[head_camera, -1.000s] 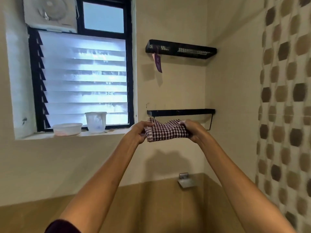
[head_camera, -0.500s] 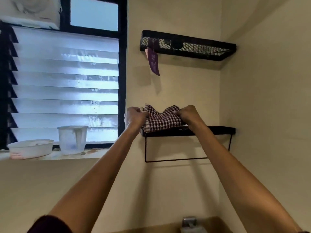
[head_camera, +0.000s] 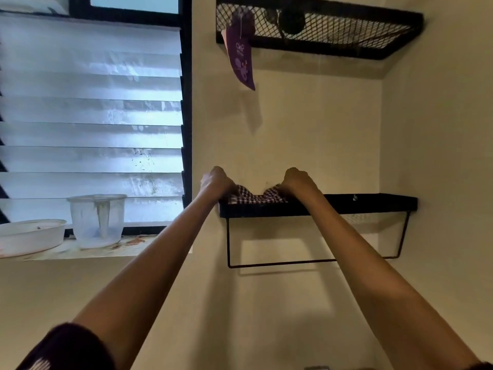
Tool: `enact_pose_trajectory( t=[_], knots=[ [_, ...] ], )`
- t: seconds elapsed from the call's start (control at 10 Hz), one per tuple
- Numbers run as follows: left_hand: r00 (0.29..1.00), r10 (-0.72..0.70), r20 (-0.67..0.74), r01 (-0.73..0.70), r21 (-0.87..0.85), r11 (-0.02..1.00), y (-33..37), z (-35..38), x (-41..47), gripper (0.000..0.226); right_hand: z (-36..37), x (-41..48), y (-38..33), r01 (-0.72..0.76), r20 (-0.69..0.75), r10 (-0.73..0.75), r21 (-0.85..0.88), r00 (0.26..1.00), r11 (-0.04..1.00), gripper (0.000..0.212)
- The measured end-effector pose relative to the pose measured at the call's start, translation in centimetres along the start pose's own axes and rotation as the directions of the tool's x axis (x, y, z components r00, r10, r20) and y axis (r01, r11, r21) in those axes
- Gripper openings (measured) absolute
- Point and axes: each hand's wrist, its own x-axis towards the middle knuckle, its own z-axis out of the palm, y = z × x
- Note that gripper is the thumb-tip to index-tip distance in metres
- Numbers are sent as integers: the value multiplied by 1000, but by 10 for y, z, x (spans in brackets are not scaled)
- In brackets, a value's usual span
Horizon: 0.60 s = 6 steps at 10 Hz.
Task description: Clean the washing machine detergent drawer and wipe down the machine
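Head view, looking up: your left hand (head_camera: 217, 181) and right hand (head_camera: 298, 181) each grip an end of the checked cloth (head_camera: 253, 196), fingers curled. The cloth rests on a black wall shelf (head_camera: 373, 202). Above hangs a mesh shelf (head_camera: 346, 25) with a purple tag (head_camera: 241, 62). To the left, a jug (head_camera: 97, 220) and a bowl (head_camera: 29, 236) sit on the windowsill (head_camera: 133, 247).

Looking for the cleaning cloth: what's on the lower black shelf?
A checked cloth, gripped by the left hand and right hand. The lower shelf's rim hides the rest.

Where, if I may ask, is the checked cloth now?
Head view, centre: checked cloth on the lower shelf, left end, gripped by left hand and right hand.
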Motion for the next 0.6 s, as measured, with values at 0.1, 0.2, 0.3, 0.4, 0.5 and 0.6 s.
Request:
enact_pose_trajectory(
  t=[0.1,0.2,0.3,0.4,0.5,0.6],
  knots=[
    [983,159,-94,-123,307,944,12,1,2,30,3,0,-7,49,-121,-82,-255,989,966,21],
    [951,308,-5,-290,329,899,27,6,6,32,7,1,-19,171,-66,-197,-282,978,944,28],
    [913,185,364,-323,367,872,29,13,0,30,12,-1,-24,196,207,-137,-297,969,935,29],
    [854,75,515,-353,467,810,25,14,-5,36,14,0,-21,222,321,-85,-419,943,881,32],
    [848,88,522,-352,432,830,23,12,-10,38,16,0,-24,197,315,-68,-399,947,896,34],
    [898,255,360,-383,350,855,12,12,-19,40,23,-8,-19,129,136,-93,-283,986,950,35]
  ],
)
